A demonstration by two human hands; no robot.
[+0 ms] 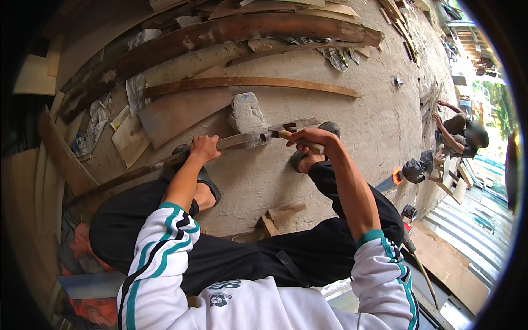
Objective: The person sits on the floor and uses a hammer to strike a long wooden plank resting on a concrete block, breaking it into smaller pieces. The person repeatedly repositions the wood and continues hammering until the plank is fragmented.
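My left hand [204, 148] is closed around a long, narrow wooden strip [242, 140] that lies slantwise across the ground in front of me. In my right hand [316, 138] is a hammer, its pale wooden handle [315, 147] wrapped by my fingers. The hammer's metal head [265, 136] is over the strip, to the right of my left hand; whether it touches the wood I cannot tell. Just beyond the strip sits a rough whitish block [246, 112]. My dark shoes are beside the strip, one near each hand.
Farther off lie a thin wooden batten [253, 82], a thick brown beam [236, 34] and a flat board [179, 115]. Small wood offcuts [269, 224] rest between my legs. At right are a handsaw [391, 180], corrugated metal sheet [467, 220] and another person [459, 135].
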